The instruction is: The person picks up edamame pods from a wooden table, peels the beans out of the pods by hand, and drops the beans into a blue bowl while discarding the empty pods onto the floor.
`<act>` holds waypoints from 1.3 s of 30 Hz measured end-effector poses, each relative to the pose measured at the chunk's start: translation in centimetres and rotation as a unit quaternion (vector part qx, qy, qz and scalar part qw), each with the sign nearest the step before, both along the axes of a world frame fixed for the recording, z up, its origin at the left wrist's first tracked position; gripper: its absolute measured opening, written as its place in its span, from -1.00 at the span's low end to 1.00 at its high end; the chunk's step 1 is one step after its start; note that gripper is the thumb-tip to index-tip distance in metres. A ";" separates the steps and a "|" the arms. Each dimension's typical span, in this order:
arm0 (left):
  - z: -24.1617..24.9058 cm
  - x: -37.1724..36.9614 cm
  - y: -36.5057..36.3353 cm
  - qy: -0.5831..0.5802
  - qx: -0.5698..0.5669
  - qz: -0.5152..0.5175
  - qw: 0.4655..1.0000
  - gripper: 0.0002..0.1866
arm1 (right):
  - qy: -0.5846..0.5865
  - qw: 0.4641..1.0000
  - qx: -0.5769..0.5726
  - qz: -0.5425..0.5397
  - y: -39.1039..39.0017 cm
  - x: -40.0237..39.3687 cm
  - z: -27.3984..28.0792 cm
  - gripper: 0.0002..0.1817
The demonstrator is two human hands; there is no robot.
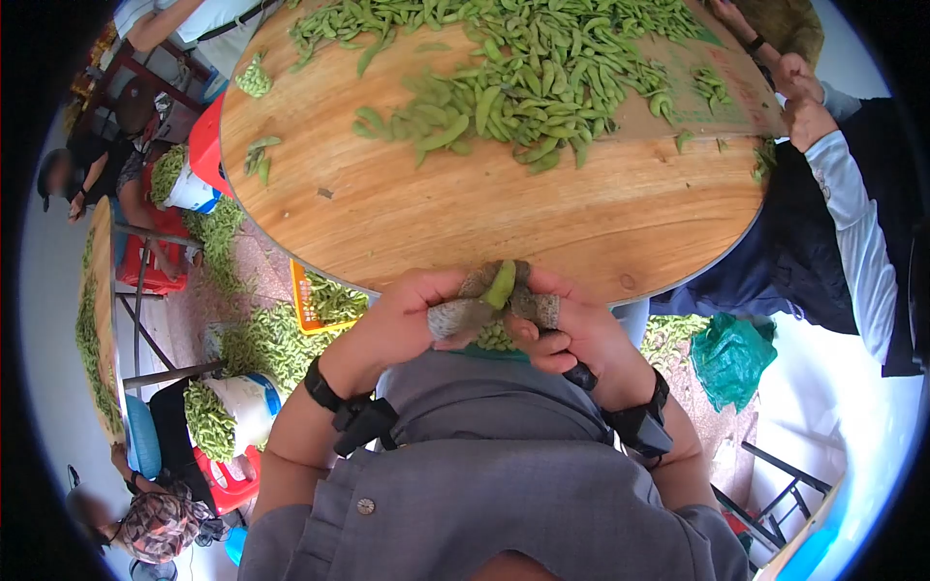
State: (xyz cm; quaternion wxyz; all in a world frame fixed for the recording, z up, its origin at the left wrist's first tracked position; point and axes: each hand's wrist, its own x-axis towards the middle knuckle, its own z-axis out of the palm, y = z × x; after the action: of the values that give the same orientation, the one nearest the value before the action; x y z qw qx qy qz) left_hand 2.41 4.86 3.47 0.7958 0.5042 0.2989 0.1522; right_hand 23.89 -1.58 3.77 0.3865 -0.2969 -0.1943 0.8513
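A green bean pod (501, 284) is pinched between my two hands just off the near edge of the round wooden table (426, 218). My left hand (421, 308) is closed on it from the left. From the right, my right hand (567, 320) closes on it with curled fingers. Greyish coverings wrap the thumb and some fingertips of both hands. Shelled green beans (496, 337) show below the hands, with a green edge under them; the rest is hidden. A big heap of pods (542, 87) lies across the table.
Other people's hands (806, 107) are at the table's right edge. A small bag of beans (255, 77) sits on the left side. On the floor are an orange crate (308, 295), a white bucket (247, 407) with pods, and a green plastic bag (733, 358).
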 end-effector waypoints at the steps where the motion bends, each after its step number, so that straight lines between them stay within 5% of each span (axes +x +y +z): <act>1: -0.1 0.1 0.0 0.000 -0.001 0.000 1.000 -0.75 | 0.113 0.993 -0.036 -0.001 -0.2 0.1 -0.3 -0.62; 4: -0.8 0.3 0.0 -0.080 -0.143 -0.003 0.986 -0.76 | 0.051 0.999 0.005 0.003 0.4 0.5 -0.5 -0.68; 6: -1.5 1.1 -0.2 0.075 0.278 0.049 0.956 -0.79 | -0.039 0.999 0.001 -0.032 0.3 -0.3 1.1 -0.69; 7: -1.3 1.3 -0.2 0.075 0.279 0.050 0.956 -0.79 | -0.127 0.990 -0.004 -0.066 0.4 -0.8 1.7 -0.71; 9: -0.6 1.6 -0.5 0.238 0.666 0.058 0.704 -0.71 | -0.149 0.986 0.030 -0.074 0.3 -1.4 1.1 -0.72; 12: -0.9 2.2 -1.1 0.276 0.699 0.081 0.655 -0.67 | -0.158 0.981 0.061 -0.095 0.6 -1.8 1.1 -0.73; 16: -1.0 2.9 -1.1 0.199 0.645 0.130 0.727 -0.81 | -0.140 0.982 0.056 -0.113 0.3 -1.5 0.6 -0.74; 17: -0.5 2.6 -1.1 0.162 0.434 0.121 0.878 -0.88 | -0.140 0.982 0.055 -0.115 0.2 -1.4 0.2 -0.74; 18: -0.3 2.4 -1.0 0.115 0.195 0.104 0.969 -0.87 | -0.139 0.983 0.049 -0.112 0.1 -1.3 -0.3 -0.75; 19: -0.4 2.1 -0.8 0.115 0.195 0.103 0.969 -0.87 | -0.138 0.984 0.042 -0.108 0.0 -1.2 -0.5 -0.75; 21: -0.7 1.7 -0.5 -0.060 -0.174 0.115 0.976 -0.78 | -0.146 0.985 0.039 -0.086 0.1 -0.3 -0.3 -0.78; 23: -0.6 2.1 -1.1 0.009 -0.079 0.119 0.990 -0.80 | -0.153 0.985 0.036 -0.064 0.1 0.0 -0.6 -0.80; 25: -0.9 2.3 -1.2 0.076 0.018 0.123 0.989 -0.83 | -0.417 0.870 0.239 -0.110 0.1 -0.1 -1.3 -0.76; 26: -1.5 2.3 -1.0 0.112 0.294 0.114 0.942 -0.86 | -0.416 0.870 0.240 -0.110 0.3 0.0 -1.2 -0.76; 27: -1.8 2.4 -0.9 0.140 0.547 0.095 0.820 -0.86 | -0.489 0.814 0.290 -0.123 0.7 0.1 -0.8 -0.73; 28: -1.6 2.3 -0.9 0.140 0.547 0.095 0.820 -0.86 | -0.556 0.748 0.336 -0.135 1.1 0.2 -0.6 -0.69; 30: -1.0 2.0 -1.0 0.105 0.416 0.039 0.903 -0.88 | -0.514 0.775 0.346 -0.127 1.6 0.5 -0.8 -0.70; 31: -0.4 1.7 -0.9 0.105 0.416 0.040 0.902 -0.88 | -0.469 0.800 0.355 -0.119 1.8 0.7 -0.8 -0.71; 32: 0.3 1.2 -0.8 0.050 0.145 0.055 0.987 -0.88 | -0.469 0.800 0.355 -0.119 2.0 1.0 -0.6 -0.71; 33: 0.6 0.9 -0.9 -0.009 -0.140 0.066 0.988 -0.88 | -0.438 0.826 0.346 -0.079 2.1 1.3 -0.1 -0.69; 35: 0.4 0.5 -0.6 -0.021 -0.170 0.056 0.984 -0.87 | -0.404 0.850 0.335 -0.037 2.4 1.4 -0.1 -0.67; 37: 0.4 0.7 -0.4 -0.034 -0.197 0.045 0.979 -0.84 | -0.526 0.773 0.355 -0.022 2.7 1.3 -0.2 -0.66; 38: 0.6 1.2 -0.5 0.069 0.041 0.058 0.995 -0.81 | -0.526 0.773 0.355 -0.021 2.7 1.0 -0.1 -0.66; 39: 0.7 1.4 -0.6 0.168 0.274 0.067 0.944 -0.77 | -0.584 0.715 0.379 -0.066 2.6 0.6 0.1 -0.75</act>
State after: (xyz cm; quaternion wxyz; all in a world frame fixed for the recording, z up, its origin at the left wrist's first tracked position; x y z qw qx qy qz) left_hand 3.78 4.29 4.15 0.5527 0.7003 0.4080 0.1939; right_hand 24.52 1.00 3.84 0.3318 -0.5753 -0.6678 0.3362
